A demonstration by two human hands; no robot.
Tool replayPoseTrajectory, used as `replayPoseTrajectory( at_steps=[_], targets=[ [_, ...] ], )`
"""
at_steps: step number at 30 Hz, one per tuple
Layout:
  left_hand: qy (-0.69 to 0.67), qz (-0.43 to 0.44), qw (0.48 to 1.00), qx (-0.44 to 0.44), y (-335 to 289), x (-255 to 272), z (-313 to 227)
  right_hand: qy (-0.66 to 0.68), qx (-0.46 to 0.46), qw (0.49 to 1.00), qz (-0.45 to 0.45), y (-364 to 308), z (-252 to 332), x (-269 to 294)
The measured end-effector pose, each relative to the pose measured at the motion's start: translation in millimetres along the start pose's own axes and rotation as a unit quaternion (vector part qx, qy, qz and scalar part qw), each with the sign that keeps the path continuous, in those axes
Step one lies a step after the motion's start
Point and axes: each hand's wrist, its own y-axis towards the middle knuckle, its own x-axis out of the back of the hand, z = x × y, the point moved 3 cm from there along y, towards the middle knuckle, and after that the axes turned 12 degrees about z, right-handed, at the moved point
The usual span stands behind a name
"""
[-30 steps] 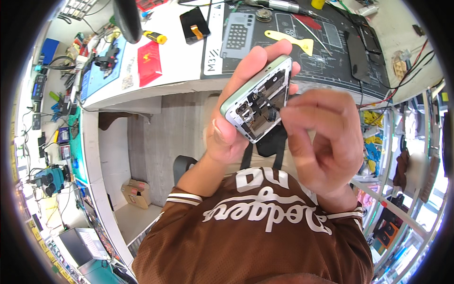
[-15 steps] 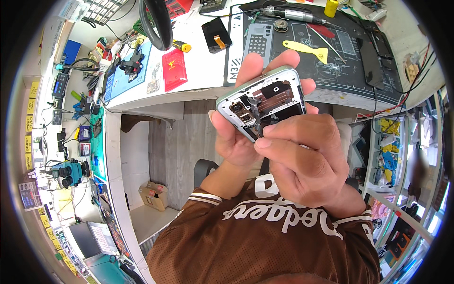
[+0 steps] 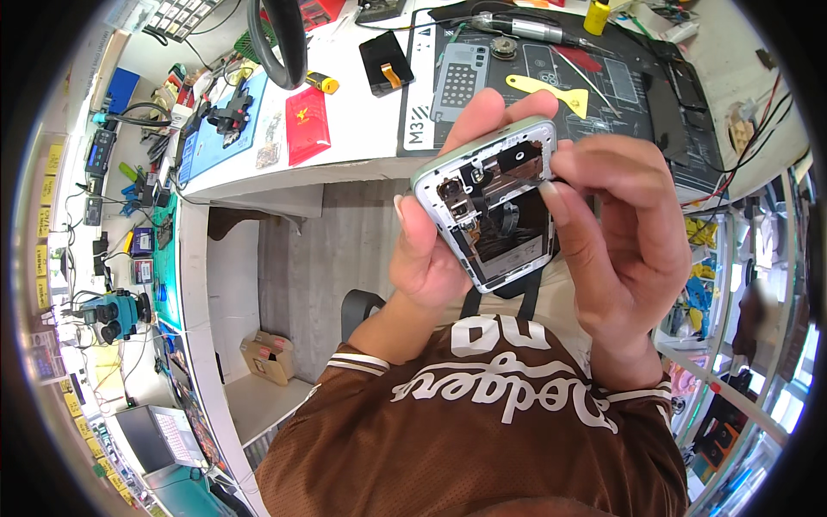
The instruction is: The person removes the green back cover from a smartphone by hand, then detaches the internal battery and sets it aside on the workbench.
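While my left hand (image 3: 431, 258) cradles the opened phone (image 3: 491, 202) at the centre of the frame, its grip clamped around the frame's edges, I judge the teardown well along: the back is off and the innards lie bare. My right hand (image 3: 620, 250) has its fingertips pinched together at the phone's upper right corner, on something too small to tell. The yellow pry tool (image 3: 551, 90) lies on the bench (image 3: 362, 129) above.
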Motion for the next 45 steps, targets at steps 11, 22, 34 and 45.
replayPoseTrajectory(
  at_steps=[11,22,34,45],
  targets=[
    [0.06,-0.078,0.992,0.077,5,-8,1,-0.003,-0.121,0.993,0.014,7,-9,3],
    [0.018,-0.121,0.988,0.089,7,-16,6,-0.041,-0.16,0.986,0.001,13,-14,10],
    [0.072,-0.1,0.984,0.131,4,-17,4,0.016,-0.192,0.98,-0.05,14,-14,5],
    [0.002,-0.168,0.977,0.129,0,-22,9,0.006,-0.221,0.974,-0.042,13,-14,10]
  ],
)
